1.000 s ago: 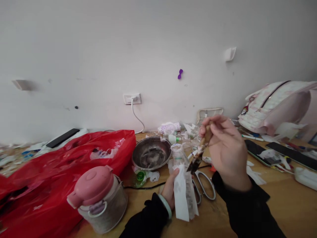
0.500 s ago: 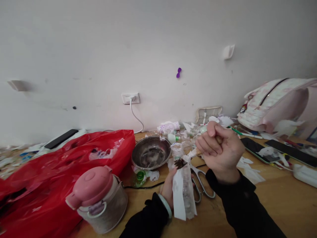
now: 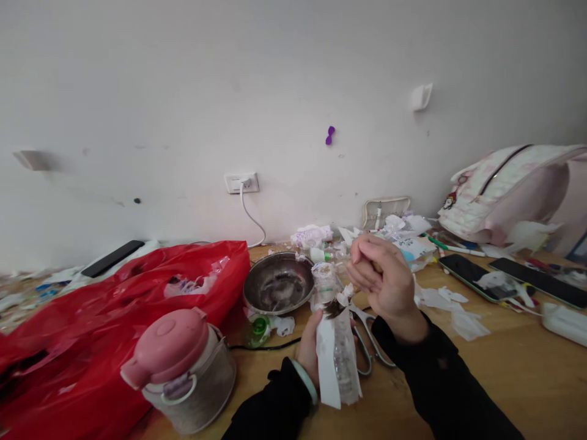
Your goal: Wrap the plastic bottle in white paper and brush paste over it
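My left hand [image 3: 310,347] is wrapped round a clear plastic bottle [image 3: 346,373], which lies lengthwise with its base towards me. A white paper strip [image 3: 328,366] covers part of the bottle's side. In my closed right hand [image 3: 385,278] is a brush [image 3: 335,308], its handle mostly hidden by the fingers. The dark bristles touch or nearly touch the paper at the upper part of the bottle. A pair of scissors [image 3: 376,348] with grey handles lies on the table just right of the bottle, its blades out of sight.
A metal bowl [image 3: 279,284] stands beyond the left hand. At left are a pink-lidded flask [image 3: 183,366] and a red plastic bag [image 3: 92,311]. Paper scraps [image 3: 458,305], phones [image 3: 541,281] and a backpack [image 3: 513,189] lie to the right. Near the bowl is a green bottle neck [image 3: 259,327].
My right hand has moved left and slightly down, closer to the bottle, with the brush in it. The left hand and bottle stay nearly in place.
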Demonstrator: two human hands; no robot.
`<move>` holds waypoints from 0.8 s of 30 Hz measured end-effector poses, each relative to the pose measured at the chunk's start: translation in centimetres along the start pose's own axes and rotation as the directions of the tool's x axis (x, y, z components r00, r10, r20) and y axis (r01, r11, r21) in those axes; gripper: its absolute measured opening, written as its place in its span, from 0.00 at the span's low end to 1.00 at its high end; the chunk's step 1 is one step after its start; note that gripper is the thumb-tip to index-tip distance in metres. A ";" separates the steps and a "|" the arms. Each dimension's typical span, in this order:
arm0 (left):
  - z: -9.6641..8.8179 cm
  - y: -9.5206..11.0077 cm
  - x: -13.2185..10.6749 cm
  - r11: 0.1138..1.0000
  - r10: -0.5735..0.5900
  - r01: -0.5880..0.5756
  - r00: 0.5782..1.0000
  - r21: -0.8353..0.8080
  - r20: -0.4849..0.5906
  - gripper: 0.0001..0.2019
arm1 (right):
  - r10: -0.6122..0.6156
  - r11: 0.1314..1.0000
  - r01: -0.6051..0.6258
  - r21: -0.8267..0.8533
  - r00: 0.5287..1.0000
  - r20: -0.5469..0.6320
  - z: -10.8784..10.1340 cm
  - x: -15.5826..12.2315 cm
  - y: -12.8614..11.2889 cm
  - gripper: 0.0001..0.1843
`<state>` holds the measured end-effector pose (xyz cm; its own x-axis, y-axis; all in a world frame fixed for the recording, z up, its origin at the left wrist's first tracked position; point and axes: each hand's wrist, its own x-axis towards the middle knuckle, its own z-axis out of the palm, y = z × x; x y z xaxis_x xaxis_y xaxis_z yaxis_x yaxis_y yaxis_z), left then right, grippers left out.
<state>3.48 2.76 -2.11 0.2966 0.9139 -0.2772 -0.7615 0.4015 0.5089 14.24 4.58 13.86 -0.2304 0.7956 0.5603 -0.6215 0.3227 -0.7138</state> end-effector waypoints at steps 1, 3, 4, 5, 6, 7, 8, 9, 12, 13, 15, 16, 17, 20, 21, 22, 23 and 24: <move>-0.1 -0.1 0.0 1.000 -0.008 0.008 1.000 0.008 0.010 0.25 | 0.002 1.000 -0.002 -0.005 1.000 0.002 0.0 0.0 0.0 0.14; -0.2 -0.2 0.0 0.999 -0.026 0.025 1.000 0.029 0.016 0.27 | -0.005 1.000 0.005 -0.012 1.000 0.000 0.0 0.0 -0.3 0.14; -0.2 -0.2 -0.1 0.999 -0.029 0.028 1.000 0.036 0.013 0.28 | -0.015 1.000 0.015 -0.021 1.000 -0.007 -0.1 0.0 -0.5 0.14; -0.1 -0.1 -0.1 0.999 -0.029 0.029 1.000 0.040 0.006 0.28 | -0.031 0.999 0.030 -0.036 0.999 -0.016 -0.1 0.0 -0.8 0.14; 0.0 -0.1 -0.2 0.999 -0.026 0.026 1.000 0.038 -0.001 0.28 | -0.049 0.997 0.047 -0.057 0.998 -0.027 -0.2 -0.1 -1.2 0.14; 0.1 0.0 -0.3 0.999 -0.019 0.020 1.000 0.037 -0.004 0.28 | -0.067 0.995 0.064 -0.073 0.997 -0.037 -0.2 -0.2 -1.6 0.14; 0.2 0.1 -0.4 0.999 -0.016 0.016 1.000 0.039 0.001 0.27 | -0.085 0.993 0.081 -0.081 0.995 -0.046 -0.3 -0.4 -2.1 0.14; 0.2 0.2 -0.4 0.999 -0.022 0.021 1.000 0.047 0.013 0.28 | -0.103 0.992 0.098 -0.082 0.993 -0.056 -0.4 -0.5 -2.7 0.14; 0.2 0.4 -0.4 0.997 -0.039 0.035 0.998 0.069 0.052 0.29 | -0.144 0.987 0.137 -0.086 0.986 -0.081 -0.6 -0.9 -3.8 0.14; 0.1 0.3 -0.3 0.998 -0.033 0.030 0.998 0.059 0.053 0.29 | -0.162 0.983 0.152 -0.107 0.983 -0.088 -0.7 -0.9 -4.0 0.14; -0.1 0.2 -0.2 1.000 -0.008 0.007 0.999 0.020 0.039 0.28 | -0.171 0.974 0.154 -0.167 0.981 -0.091 -0.8 -0.8 -3.8 0.13; -0.2 0.1 -0.1 1.000 0.003 -0.003 0.999 0.006 0.036 0.27 | -0.161 0.971 0.142 -0.191 0.983 -0.084 -0.8 -0.6 -3.4 0.13; -0.2 0.0 -0.1 1.000 0.010 -0.010 0.999 0.000 0.041 0.28 | -0.141 0.971 0.123 -0.205 0.987 -0.075 -0.8 -0.5 -3.0 0.13; 0.1 -0.1 -0.2 1.000 0.012 -0.012 0.998 0.000 0.062 0.28 | -0.057 0.983 0.049 -0.179 0.998 -0.040 -0.5 -0.2 -1.3 0.14; 0.2 -0.2 -0.2 1.000 0.003 -0.003 0.998 -0.003 0.065 0.28 | -0.039 0.987 0.034 -0.157 0.999 -0.030 -0.4 -0.2 -0.7 0.14; 0.2 -0.2 -0.2 1.000 -0.013 0.014 0.998 -0.008 0.065 0.27 | -0.024 0.991 0.022 -0.134 1.000 -0.018 -0.2 -0.2 -0.3 0.14; 0.2 -0.3 -0.2 0.999 -0.030 0.031 0.997 -0.017 0.066 0.27 | -0.012 0.994 0.011 -0.112 1.000 0.000 0.0 -0.3 0.0 0.14; 0.1 -0.4 -0.1 0.999 -0.044 0.046 0.996 -0.025 0.074 0.27 | 0.002 0.996 0.000 -0.089 1.000 0.019 0.2 -0.4 0.2 0.14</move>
<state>3.80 2.50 -2.20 0.3718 0.8973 -0.2382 -0.7613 0.4415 0.4749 14.03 4.23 13.55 -0.2457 0.7861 0.5672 -0.5526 0.3671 -0.7482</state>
